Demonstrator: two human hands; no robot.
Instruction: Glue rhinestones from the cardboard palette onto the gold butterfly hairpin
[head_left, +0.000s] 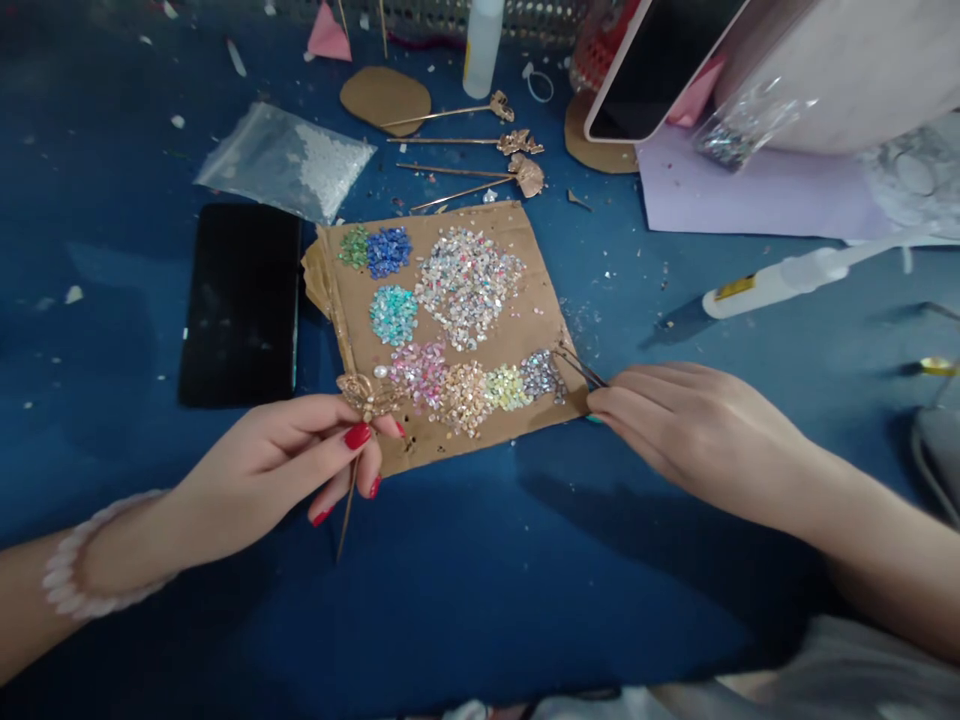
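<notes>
My left hand [300,455] pinches a gold hairpin [367,397] whose ornate head sits above the fingertips, its thin stem pointing down. At the right, my right hand [682,435] is closed on dark metal tweezers [581,364]; their tips reach the grey-violet rhinestones [541,375] at the corner of a cardboard sheet [536,265]. Other small heaps lie on that cardboard: yellow stones [506,387], peach stones [463,397], pink stones [418,373], turquoise stones [393,315], blue stones [388,251], green stones [354,245] and a large silvery mixed heap [469,285].
Several gold hairpins [525,175] lie behind the cardboard. A black flat device [238,305] and a zip bag [289,160] are at left. A glue bottle [780,282] lies right; another bottle [483,50] stands behind. A phone [660,65] leans at back right.
</notes>
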